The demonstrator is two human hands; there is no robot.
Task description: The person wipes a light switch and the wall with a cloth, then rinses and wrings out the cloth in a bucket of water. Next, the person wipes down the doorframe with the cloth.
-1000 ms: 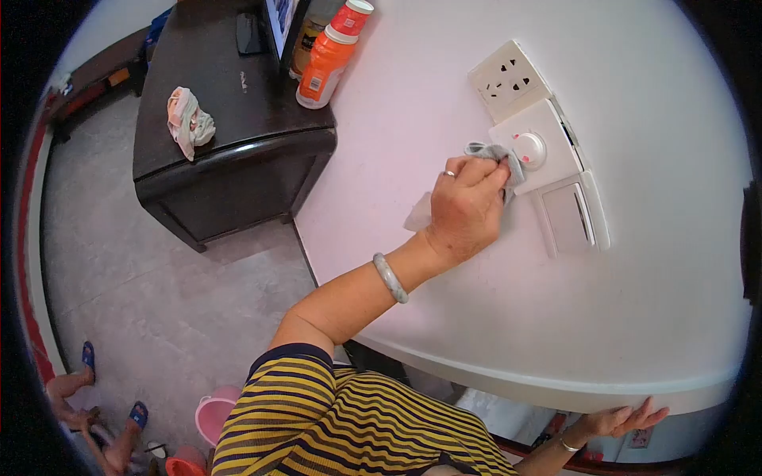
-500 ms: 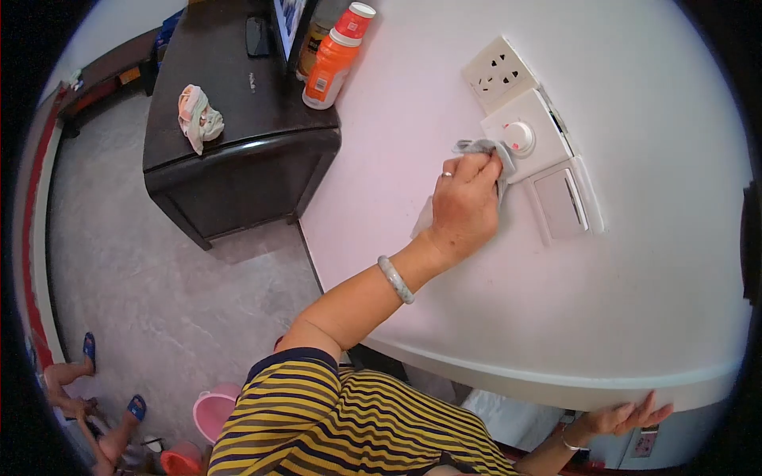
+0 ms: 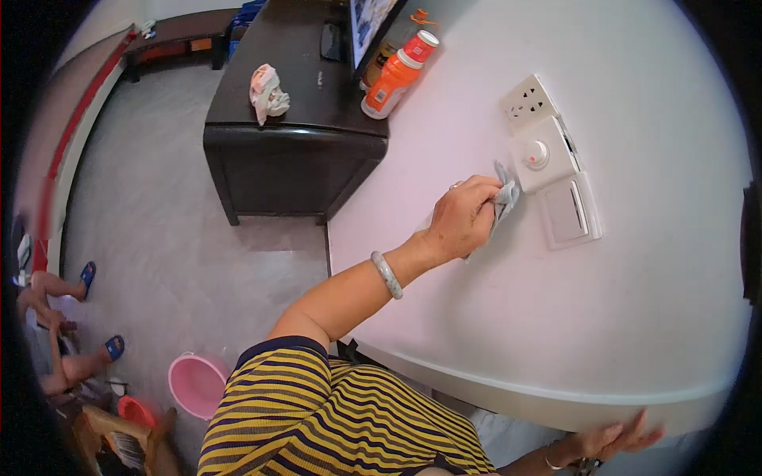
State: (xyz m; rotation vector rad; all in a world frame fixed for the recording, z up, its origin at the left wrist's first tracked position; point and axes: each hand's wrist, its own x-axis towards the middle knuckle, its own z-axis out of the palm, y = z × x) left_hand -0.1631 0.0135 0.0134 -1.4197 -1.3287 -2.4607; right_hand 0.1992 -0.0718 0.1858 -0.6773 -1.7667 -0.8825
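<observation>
My left hand (image 3: 460, 220) is closed round a crumpled grey cloth (image 3: 506, 198), held by the white wall just left of the switch plates. Closest to it are a plate with a round white dial (image 3: 536, 155) and a wide rocker switch (image 3: 565, 213) below that. Above the dial sits a socket plate (image 3: 527, 104) with several dark slots. At the lower right, my right hand (image 3: 619, 441) lies against the wall's edge (image 3: 556, 399) with its fingers stretched out. Nothing shows in that hand.
A dark cabinet (image 3: 298, 170) stands left of the wall, bearing a crumpled cloth (image 3: 268, 95), an orange bottle (image 3: 390, 89), a phone (image 3: 332, 42) and a screen (image 3: 370, 28). A pink bucket (image 3: 198, 386) and a red basin (image 3: 138, 412) are on the floor, near a seated person's legs (image 3: 83, 369).
My left hand and the cloth have moved down and away from the dial. The view has shifted, bringing more floor and the pink bucket into sight. My right hand stays at the wall's edge.
</observation>
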